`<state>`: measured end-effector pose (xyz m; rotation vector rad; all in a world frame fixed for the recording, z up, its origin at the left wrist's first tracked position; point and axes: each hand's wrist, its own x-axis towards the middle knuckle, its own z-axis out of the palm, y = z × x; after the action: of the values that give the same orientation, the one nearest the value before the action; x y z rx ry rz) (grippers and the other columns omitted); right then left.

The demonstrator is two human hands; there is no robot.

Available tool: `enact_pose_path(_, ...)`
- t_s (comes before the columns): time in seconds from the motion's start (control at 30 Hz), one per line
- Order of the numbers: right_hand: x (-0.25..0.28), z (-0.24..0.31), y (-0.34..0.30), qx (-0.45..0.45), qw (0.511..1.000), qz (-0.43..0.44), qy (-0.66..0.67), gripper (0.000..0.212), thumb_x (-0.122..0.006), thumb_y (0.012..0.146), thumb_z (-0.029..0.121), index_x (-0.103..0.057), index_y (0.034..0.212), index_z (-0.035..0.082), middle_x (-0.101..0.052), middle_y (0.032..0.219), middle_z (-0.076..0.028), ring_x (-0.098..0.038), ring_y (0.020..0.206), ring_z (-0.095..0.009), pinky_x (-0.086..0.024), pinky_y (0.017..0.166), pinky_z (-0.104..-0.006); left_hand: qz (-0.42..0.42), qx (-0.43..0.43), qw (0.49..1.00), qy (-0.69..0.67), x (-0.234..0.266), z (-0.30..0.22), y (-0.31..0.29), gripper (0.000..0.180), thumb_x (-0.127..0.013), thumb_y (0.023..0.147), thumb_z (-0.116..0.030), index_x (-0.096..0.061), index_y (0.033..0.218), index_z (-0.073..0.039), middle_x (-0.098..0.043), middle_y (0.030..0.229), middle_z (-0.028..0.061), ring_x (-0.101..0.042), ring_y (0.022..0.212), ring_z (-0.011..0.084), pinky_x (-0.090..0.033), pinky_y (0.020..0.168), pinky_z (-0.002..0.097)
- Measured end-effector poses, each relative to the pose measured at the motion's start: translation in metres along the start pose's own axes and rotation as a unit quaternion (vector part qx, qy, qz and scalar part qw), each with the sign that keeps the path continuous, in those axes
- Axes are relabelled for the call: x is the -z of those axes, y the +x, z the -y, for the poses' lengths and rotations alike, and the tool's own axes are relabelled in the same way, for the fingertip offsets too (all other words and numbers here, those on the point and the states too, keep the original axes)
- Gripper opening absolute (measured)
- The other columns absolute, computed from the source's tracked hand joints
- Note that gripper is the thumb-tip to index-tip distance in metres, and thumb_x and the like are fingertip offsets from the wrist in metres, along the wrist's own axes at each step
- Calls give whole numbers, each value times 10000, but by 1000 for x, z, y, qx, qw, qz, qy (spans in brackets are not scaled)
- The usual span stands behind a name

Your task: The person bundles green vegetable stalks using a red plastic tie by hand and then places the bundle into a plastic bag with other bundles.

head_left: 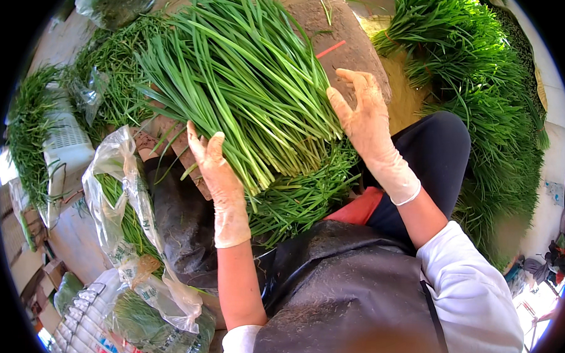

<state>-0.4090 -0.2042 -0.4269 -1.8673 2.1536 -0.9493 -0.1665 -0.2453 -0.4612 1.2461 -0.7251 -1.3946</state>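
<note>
A broad heap of long garlic chives (pixel 248 82) lies in front of me on a brown board (pixel 356 39), leaf tips pointing to the far left and pale stem ends toward me. My left hand (pixel 216 165), in a thin pale glove, stands at the heap's near left side with fingers and thumb apart. At the stem ends on the right is my right hand (pixel 366 120), gloved alike, its fingers spread and nothing in them. Whether either hand touches the stems, I cannot tell. A thin red strip (pixel 330 49) rests on the board beyond the right hand. Loose leaves (pixel 306 205) lie below the heap, against my dark apron.
Tied chive bundles (pixel 466 77) fill the right side. To the left, loose greens (pixel 121 71) surround a white plastic crate (pixel 67 135). Closer in, a clear plastic bag (pixel 108 164) holds chives, above a bagged green bundle (pixel 140 321). My bent knee (pixel 442 138) rises beside the right hand.
</note>
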Motion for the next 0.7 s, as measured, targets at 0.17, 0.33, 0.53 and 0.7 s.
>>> enact_pose_path(0.17,0,34,-28,203,964,84,-151,227,-650,782,159,-631,1008,168,-510,930,-38,-531,881,-230,-442,738,-364,-11,5,998,54,-16,2,4,920,-706,827,-254,-129,1509,-32,-418,1399,158,-450,1253,268,-352,1075,397)
enact_pose_path(0.33,-7,26,-39,135,986,101,3,101,-687,766,226,-650,771,132,-511,836,-16,-531,844,-205,-443,728,-359,-76,-106,887,443,-42,22,10,1234,-864,652,-454,-88,1503,-11,-277,1436,308,-290,1333,398,-253,1112,484)
enact_pose_path(0.53,69,27,-70,38,720,555,415,228,-684,853,231,-705,1023,82,-683,897,-46,-614,876,-263,-493,785,-359,-70,-129,857,494,-36,25,12,1193,-833,687,-461,-82,1507,-29,-353,1333,322,-375,1229,427,-308,1059,492)
enact_pose_path(0.7,77,24,-74,-103,938,332,14,332,-612,897,389,-635,929,60,-647,773,-144,-649,787,-319,-516,699,-405,-43,-164,869,465,-11,16,3,1102,-809,736,-400,-125,1497,9,-307,1451,303,-332,1338,393,-277,1110,461)
